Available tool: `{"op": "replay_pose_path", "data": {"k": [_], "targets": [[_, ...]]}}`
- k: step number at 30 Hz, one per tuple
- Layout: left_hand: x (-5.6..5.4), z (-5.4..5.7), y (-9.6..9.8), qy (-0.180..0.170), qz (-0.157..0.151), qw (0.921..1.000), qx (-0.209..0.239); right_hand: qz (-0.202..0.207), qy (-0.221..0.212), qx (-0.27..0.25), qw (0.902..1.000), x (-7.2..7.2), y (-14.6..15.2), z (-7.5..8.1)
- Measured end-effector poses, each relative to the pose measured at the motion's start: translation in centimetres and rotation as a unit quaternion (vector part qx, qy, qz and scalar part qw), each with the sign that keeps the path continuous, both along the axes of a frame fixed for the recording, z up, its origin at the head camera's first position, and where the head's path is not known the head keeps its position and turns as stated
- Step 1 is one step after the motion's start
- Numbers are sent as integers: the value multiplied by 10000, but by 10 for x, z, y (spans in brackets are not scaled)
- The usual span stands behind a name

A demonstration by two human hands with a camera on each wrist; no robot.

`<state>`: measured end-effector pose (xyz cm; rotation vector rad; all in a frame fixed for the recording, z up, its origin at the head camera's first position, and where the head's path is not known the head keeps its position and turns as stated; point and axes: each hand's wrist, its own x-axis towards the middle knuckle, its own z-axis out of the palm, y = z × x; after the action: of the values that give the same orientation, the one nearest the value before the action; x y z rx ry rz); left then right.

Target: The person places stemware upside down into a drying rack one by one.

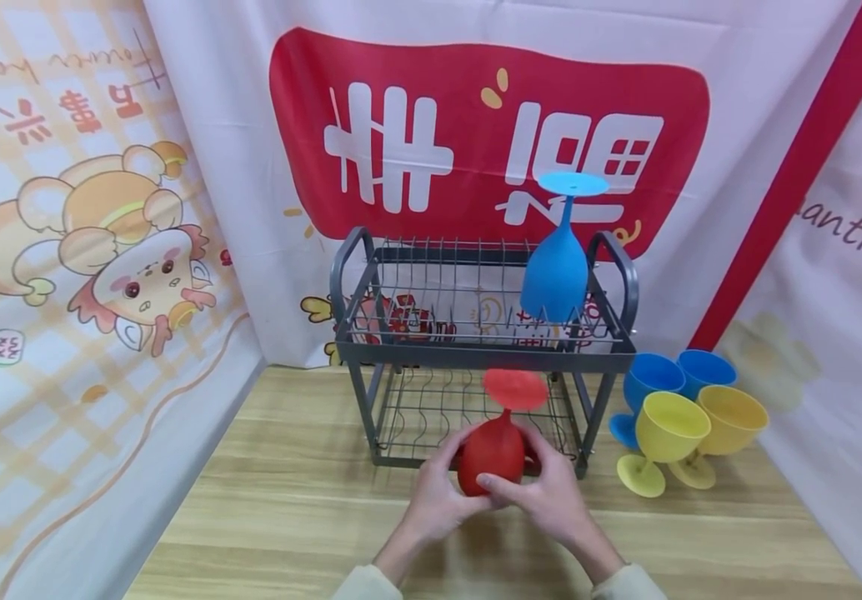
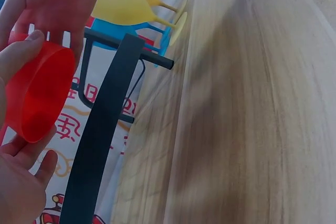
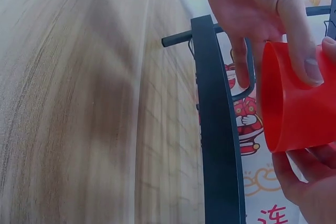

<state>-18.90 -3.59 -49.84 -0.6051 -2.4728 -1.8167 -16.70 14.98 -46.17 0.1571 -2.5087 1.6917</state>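
Note:
Between both hands a red goblet (image 1: 493, 457) is held upside down, its round foot on top and its bowl's mouth facing down. My left hand (image 1: 442, 492) grips the bowl from the left, with fingers curled round it. From the other side my right hand (image 1: 551, 492) grips the same bowl, its thumb across the front. In the left wrist view the goblet's rim (image 2: 50, 95) shows with fingers around it; the right wrist view shows the red bowl (image 3: 304, 98) too. The goblet is in front of the dark dish rack's (image 1: 483, 358) lower tier, above the table.
A blue goblet (image 1: 554, 275) stands upside down on the rack's upper tier, at the right. Right of the rack, two blue goblets (image 1: 652, 379) and two yellow goblets (image 1: 673, 427) stand upright on the wooden table (image 1: 288, 500). Printed cloths (image 1: 236, 167) hang behind and at the sides.

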Motion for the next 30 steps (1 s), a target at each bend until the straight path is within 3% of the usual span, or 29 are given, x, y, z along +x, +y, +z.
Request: {"op": "replay_pose_path", "data": {"k": [4,7,9,11,14,18,21,23,24,26,30], "targets": [[1,0,-5,-62,-156,9998,84,-124,73,116,9998,2,-1,0],[1,3,-15,100,-212,9989,411,-191,144,142,9996,3,-1,1],[-1,7,-23,377,-73,9965,737,-250,149,140,9995,4,-1,2],[-4,12,-31,770,345,9900,1127,-275,110,149,9995,5,0,3],[-13,23,-44,1357,1338,9661,1743,-259,0,167,9995,6,1,4],[-25,46,-62,1746,2737,9128,2476,-194,-31,202,9996,5,4,4],[-34,70,-75,1861,3343,8769,2909,-197,-15,231,9995,4,6,4],[-39,88,-82,1912,3465,8662,3052,-205,8,259,9995,4,8,3],[-42,97,-85,1929,3420,8658,3101,-213,11,275,9994,4,8,3],[-45,115,-90,1903,3200,8764,3056,-228,-9,289,9993,4,9,2],[-53,142,-95,1673,2437,9172,2673,-266,-96,291,9992,5,12,0]]}}
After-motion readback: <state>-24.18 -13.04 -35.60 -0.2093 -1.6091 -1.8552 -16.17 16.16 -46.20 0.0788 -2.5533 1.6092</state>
